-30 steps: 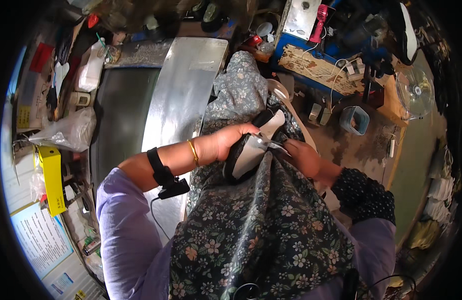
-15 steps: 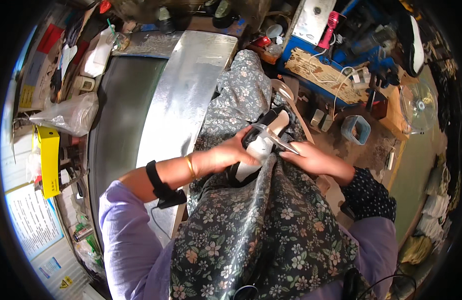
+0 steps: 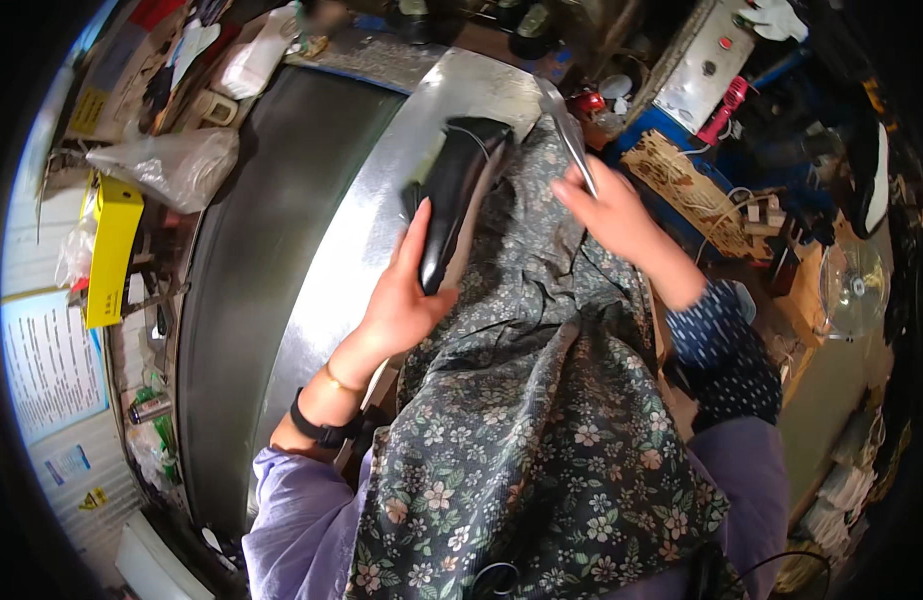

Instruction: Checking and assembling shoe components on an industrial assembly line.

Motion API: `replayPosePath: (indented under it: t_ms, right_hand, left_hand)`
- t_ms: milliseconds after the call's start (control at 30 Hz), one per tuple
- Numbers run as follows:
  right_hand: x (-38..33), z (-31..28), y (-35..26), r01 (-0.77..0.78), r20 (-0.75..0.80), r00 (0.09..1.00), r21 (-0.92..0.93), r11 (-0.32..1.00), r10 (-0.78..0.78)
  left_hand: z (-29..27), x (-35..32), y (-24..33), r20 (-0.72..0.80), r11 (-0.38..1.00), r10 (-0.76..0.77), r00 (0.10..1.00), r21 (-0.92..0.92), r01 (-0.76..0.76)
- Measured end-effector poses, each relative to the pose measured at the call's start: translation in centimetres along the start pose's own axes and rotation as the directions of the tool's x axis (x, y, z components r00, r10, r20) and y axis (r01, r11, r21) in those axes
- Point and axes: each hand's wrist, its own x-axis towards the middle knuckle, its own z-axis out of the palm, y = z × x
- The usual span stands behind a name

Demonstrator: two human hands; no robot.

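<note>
A glossy black shoe (image 3: 462, 190) is in my left hand (image 3: 397, 305), gripped at its near end with the fingers along its left side and the thumb on the right. It is over the right edge of a shiny metal surface (image 3: 347, 235). Ahead and to the right, my right hand (image 3: 612, 210) is closed round a long, silver metal tool (image 3: 570, 125), its far end pointing forward and left. The tool is apart from the shoe, and its exact kind I cannot make out. A dark floral apron (image 3: 542, 430) covers my lap beneath both hands.
Left of the metal surface runs a dark belt (image 3: 272, 240). Beyond it are a plastic bag (image 3: 172, 165) and a yellow box (image 3: 115, 250). On the right stand a worn blue-edged bench (image 3: 682, 185), a pink tool (image 3: 724, 108) and a fan (image 3: 854, 287).
The shoe has moved from my lap forward and left to the metal surface, now with its black outside showing. My right hand has lifted the tool away forward. The view has shifted.
</note>
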Motion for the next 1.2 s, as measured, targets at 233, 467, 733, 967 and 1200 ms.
replayPosePath:
  t_ms: [233, 467, 733, 967, 1200]
  right_hand:
    - [11.1, 9.9, 4.7, -0.129, -0.127, 0.988, -0.373, 0.919, 0.087]
    - [5.2, -4.0, 7.3, 0.151, 0.007, 0.988, -0.314, 0.937, -0.157]
    - [-3.7, -37.8, 1.1, -0.492, -0.480, 0.758, -0.865, 0.096, -0.442]
    - [-7.9, -40.3, 2.8, -0.808, -0.946, 0.313, -0.309, 0.502, -0.078]
    - [-9.4, -28.7, 1.6, -0.437, -0.742, 0.453, -0.668, 0.603, -0.495]
  left_hand:
    - [4.5, 0.2, -11.3, -0.025, 0.565, 0.163, 0.986, 0.822, -0.073]
    - [4.3, -2.0, -11.6, -0.141, 0.784, 0.332, 0.933, 0.590, -0.190]
    - [5.2, -1.6, -12.3, -0.176, 0.785, 0.401, 0.899, 0.572, -0.238]
    - [6.7, 0.5, -11.6, -0.104, 0.734, 0.428, 0.898, 0.620, -0.278]
    - [7.5, 2.9, -4.7, -0.047, 0.899, 0.395, 0.918, 0.225, -0.375]
